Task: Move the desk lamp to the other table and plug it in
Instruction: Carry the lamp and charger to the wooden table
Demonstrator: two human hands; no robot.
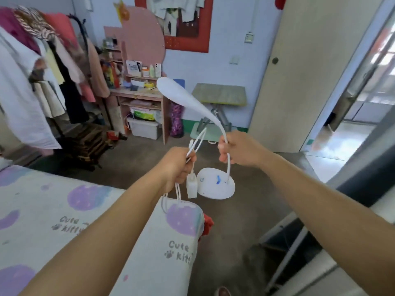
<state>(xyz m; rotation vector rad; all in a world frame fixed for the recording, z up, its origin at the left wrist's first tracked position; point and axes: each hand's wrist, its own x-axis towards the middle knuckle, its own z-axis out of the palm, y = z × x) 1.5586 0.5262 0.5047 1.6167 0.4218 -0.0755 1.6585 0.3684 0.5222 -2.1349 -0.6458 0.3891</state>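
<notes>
Desk lamp [215, 184], white with a round base and a slim bent neck, hangs in the air above the brown floor [136, 163], carried between both hands and resting on no table. Right hand [237, 149] is clenched around the lamp's neck just above the base, so the base dangles below the fist and the long flat head sweeps up and to the left. Left hand [177, 165] is closed on the gathered white cord [197, 139], with loops sticking out above the fist and more hanging beneath it, and the white plug adapter [191, 186] dangles just beside the base. Under the left forearm lies a bed [64, 210] with a pale cover printed in purple blobs and the words "Cute kitty". Across the floor, against the pale blue wall, stands a small folding table [220, 94] with a grey-green top on metal legs, well apart from the lamp. Left of it is a pink desk [141, 97] with shelves crowded with bottles and boxes, and a storage bin beneath. A rack of hanging clothes [32, 71] fills the far left. On the right an open door [303, 71] gives onto a bright room, and a dark ledge [363, 189] runs along the right side near the right arm
</notes>
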